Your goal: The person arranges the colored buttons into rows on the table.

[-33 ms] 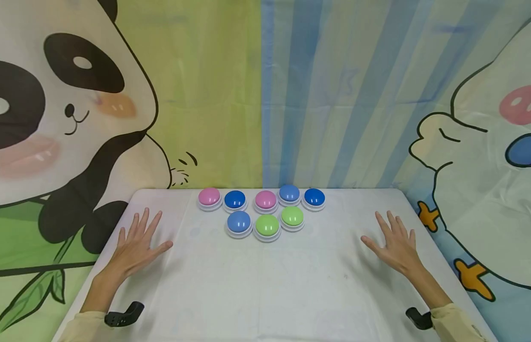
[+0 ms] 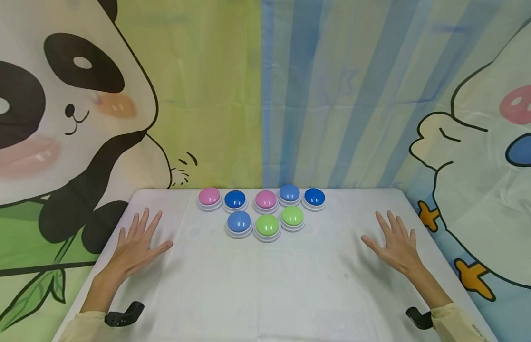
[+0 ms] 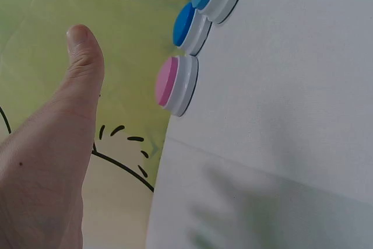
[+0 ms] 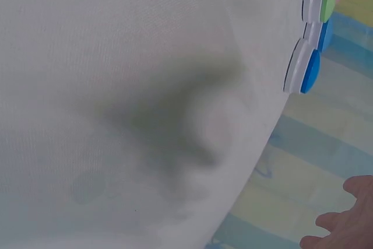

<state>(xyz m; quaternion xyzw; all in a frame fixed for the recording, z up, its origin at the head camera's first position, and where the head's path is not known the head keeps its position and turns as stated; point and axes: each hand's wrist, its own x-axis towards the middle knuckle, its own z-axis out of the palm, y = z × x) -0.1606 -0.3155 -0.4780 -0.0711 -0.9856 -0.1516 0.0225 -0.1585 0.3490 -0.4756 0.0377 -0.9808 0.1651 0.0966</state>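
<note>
My left hand (image 2: 134,249) is spread with straight fingers over the left side of the white table, holding nothing. Its thumb (image 3: 86,56) stands out in the left wrist view. On the right side my right hand (image 2: 395,244) is likewise spread and holds nothing; its fingertips show at the lower right of the right wrist view. Between the hands, near the far edge, sit several round push buttons on white bases. The back row has pink (image 2: 209,196), dark blue (image 2: 235,199), pink (image 2: 265,199), light blue (image 2: 289,193) and dark blue (image 2: 314,196). In front are light blue (image 2: 238,222), green (image 2: 267,225) and green (image 2: 292,216).
A white cloth covers the table (image 2: 256,289), and hand shadows fall on it. Behind stands a printed curtain (image 2: 214,95) with a panda at left and a pale cartoon figure at right. Black wrist devices (image 2: 125,314) sit by both sleeves.
</note>
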